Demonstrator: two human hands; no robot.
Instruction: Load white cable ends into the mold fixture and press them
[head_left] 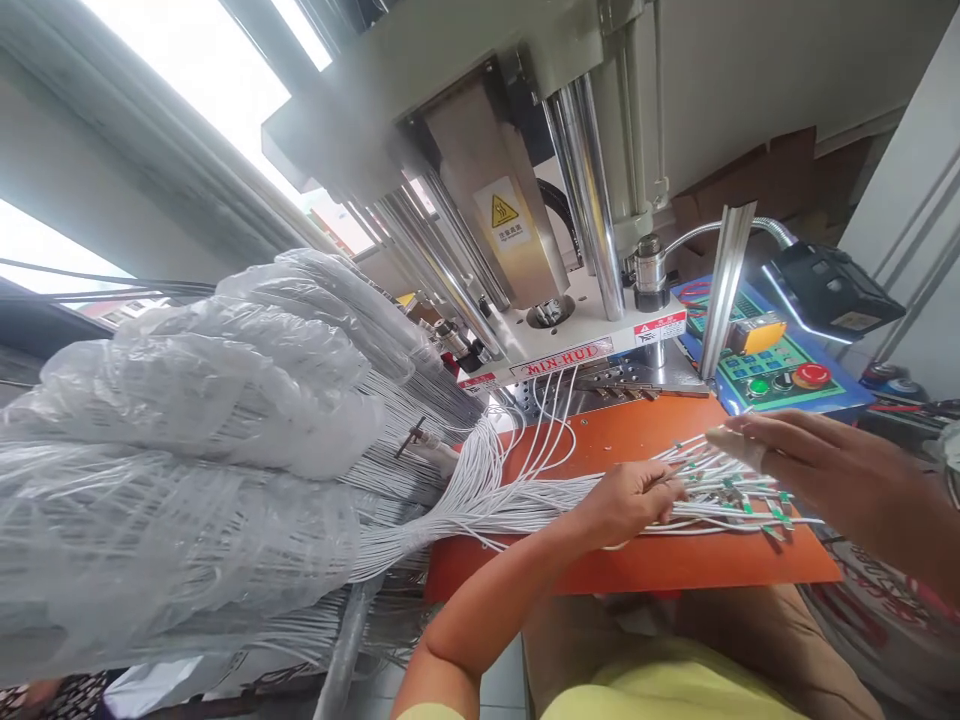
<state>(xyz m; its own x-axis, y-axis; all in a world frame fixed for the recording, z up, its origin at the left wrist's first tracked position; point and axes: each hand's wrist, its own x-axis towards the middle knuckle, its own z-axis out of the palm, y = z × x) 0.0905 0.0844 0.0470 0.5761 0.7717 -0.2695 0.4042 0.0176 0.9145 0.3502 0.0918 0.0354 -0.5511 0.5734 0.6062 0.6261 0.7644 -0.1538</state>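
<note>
My left hand [637, 497] is closed around white cables [555, 497] lying across the orange board [615, 445]. To its right, my right hand [817, 460] hovers over the cable ends, fingers straight and thumb close to the fingertips; a pale covering shows on one digit. Whatever lies between those fingertips is too small to make out. Beneath the right hand, the cable ends [739, 500] fan out, with small green parts and metal tips on them. Several cables run from the press up to the label side and curve down into the bundle.
A moulding press [559, 345] marked MIN-HUI stands behind the board. On the right are a blue control box [840, 400] with a red stop button [811, 375] and a black lamp [832, 290]. Plastic-wrapped cable bundles [187, 400] fill the left, beside a T-handled clamp [410, 437].
</note>
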